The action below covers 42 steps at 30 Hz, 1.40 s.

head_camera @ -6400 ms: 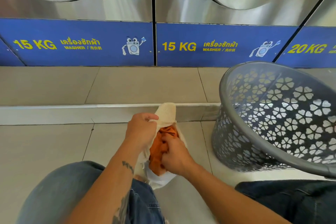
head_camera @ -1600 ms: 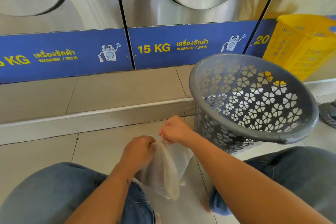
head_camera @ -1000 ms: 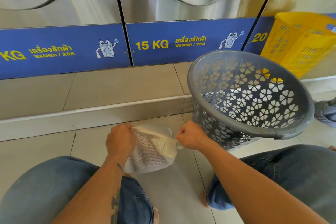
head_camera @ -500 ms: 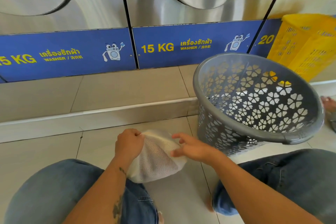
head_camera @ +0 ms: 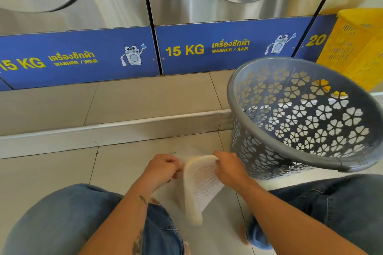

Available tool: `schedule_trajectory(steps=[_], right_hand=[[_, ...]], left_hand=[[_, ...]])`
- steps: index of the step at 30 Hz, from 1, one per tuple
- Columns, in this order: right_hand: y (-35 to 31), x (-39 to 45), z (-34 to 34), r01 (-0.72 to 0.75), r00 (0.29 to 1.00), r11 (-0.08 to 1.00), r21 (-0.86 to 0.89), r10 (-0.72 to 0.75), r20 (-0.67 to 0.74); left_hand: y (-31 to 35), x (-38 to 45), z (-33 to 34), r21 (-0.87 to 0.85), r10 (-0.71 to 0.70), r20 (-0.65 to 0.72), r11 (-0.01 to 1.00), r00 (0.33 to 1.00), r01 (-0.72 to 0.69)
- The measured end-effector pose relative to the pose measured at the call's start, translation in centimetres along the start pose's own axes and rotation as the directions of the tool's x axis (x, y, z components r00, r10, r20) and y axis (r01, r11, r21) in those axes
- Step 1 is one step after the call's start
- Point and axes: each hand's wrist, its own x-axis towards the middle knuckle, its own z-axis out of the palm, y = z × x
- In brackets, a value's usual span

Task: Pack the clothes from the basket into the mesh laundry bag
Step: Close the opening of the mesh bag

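- Head view: the left hand (head_camera: 163,168) and the right hand (head_camera: 229,168) hold a white mesh laundry bag (head_camera: 200,186) between them, above the tiled floor (head_camera: 51,174) and between the person's knees.
- The left hand's fingers are curled tight and pinch the bag's upper left edge.
- The right hand's fingers are curled over the bag's upper right corner and grip it.
- The bag hangs down from the 2 hands and narrows to a soft point at its lower end, just above the floor. What it holds cannot be told through the mesh.
- A gray plastic basket (head_camera: 269,143) with flower-shaped cutouts stands on the floor just to the right of the right hand, tilted so that its mouth faces the camera. Only its own perforated walls and bottom show inside it.
- A yellow basket (head_camera: 356,47) stands behind the gray one, at the right edge.
- Steel washing machines (head_camera: 114,0) line the back on a raised tiled step (head_camera: 145,97). Their blue panels (head_camera: 83,56) read "15 KG" and "WASHER" in yellow, and a third panel at the right shows "20".
- The person wears blue jeans (head_camera: 62,219), and both knees frame the bottom of the view.
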Motion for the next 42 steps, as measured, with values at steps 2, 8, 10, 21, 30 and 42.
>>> schedule_trajectory(steps=[2,8,10,21,30,42], right_hand=[[0.4,0.4,-0.5,-0.065,0.991,0.991,0.113,0.051,0.124],[0.7,1.5,-1.7,-0.275,0.948,0.896,0.348,0.192,0.255],[0.8,1.8,-0.8,-0.268,0.939,0.910,0.316,0.173,0.298],[3.9,5.2,5.2,-0.170,0.871,0.981,0.089,0.107,0.479],[2.9,5.7,6.6,-0.153,0.947,0.959,0.238,0.074,0.311],[-8.5,8.3,-4.6,0.172,0.982,0.939,0.297,-0.187,0.022]], left_hand=[[-0.1,0.3,0.1,0.066,-0.027,-0.020,0.997,0.999,0.028],[-0.8,1.5,2.0,-0.015,-0.374,0.039,0.927,0.927,0.375],[-2.2,2.1,4.1,-0.058,-0.427,0.092,0.900,0.900,0.433],[-7.5,6.8,8.6,-0.020,-0.158,0.036,0.987,0.987,0.159],[-7.1,7.9,10.2,-0.231,-0.127,-0.079,0.967,0.989,0.106],[2.9,6.3,-2.1,-0.086,0.239,-0.464,0.946,0.853,-0.312]])
